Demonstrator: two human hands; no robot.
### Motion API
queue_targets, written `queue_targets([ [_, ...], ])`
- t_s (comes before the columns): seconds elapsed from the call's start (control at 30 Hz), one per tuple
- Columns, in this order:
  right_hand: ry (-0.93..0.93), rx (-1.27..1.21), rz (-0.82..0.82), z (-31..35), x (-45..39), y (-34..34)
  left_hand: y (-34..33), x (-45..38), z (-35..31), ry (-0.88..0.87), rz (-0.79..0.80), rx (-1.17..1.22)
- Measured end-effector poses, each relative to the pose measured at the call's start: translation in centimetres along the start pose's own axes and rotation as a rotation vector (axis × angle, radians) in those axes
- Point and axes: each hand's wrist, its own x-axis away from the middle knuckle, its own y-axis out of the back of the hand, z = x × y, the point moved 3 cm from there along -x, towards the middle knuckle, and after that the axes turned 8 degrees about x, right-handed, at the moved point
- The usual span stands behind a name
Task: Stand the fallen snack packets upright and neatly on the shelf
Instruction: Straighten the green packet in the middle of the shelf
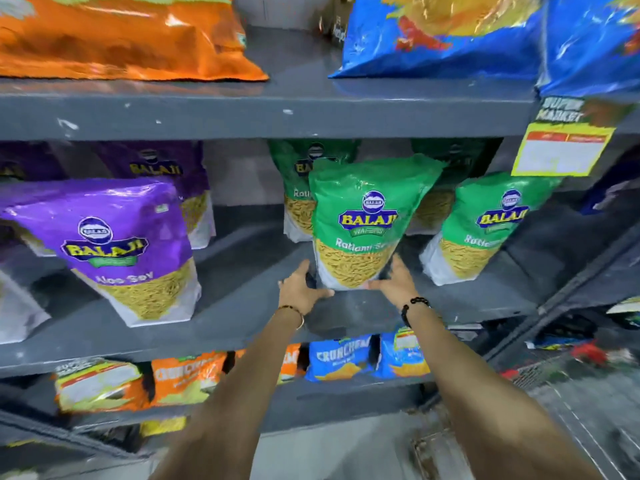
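A green Balaji Ratlami Sev packet (360,220) stands upright at the middle of the grey middle shelf (242,317). My left hand (303,289) grips its lower left corner and my right hand (396,280) holds its lower right side. Another green packet (298,188) stands behind it, and a third green packet (485,226) stands to the right, leaning slightly left. A purple Aloo Sev packet (128,251) stands upright at the left front, with a second purple packet (166,168) behind it.
The upper shelf (277,112) carries an orange bag (121,36) and blue bags (443,36). A yellow price tag (561,147) hangs at the right. Orange packets (187,375) and blue Crunchex packets (341,358) fill the lower shelf. A wire basket (554,372) sits at the lower right.
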Motion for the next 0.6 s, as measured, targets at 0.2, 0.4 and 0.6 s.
queue_targets([
  [0.2, 0.037, -0.012, 0.1, -0.4, -1.4, -0.7, -0.9, -0.2, -0.6, -0.02, -0.066, -0.033],
  [0.4, 0.11, 0.022, 0.16, 0.3, -1.5, -3.1, 1.7, 0.6, 0.4, 0.013, -0.144, 0.021],
  [0.6, 0.13, 0.056, 0.153, 0.3, -0.5, -4.1, 3.0, 2.1, 0.9, 0.018, -0.123, 0.018],
])
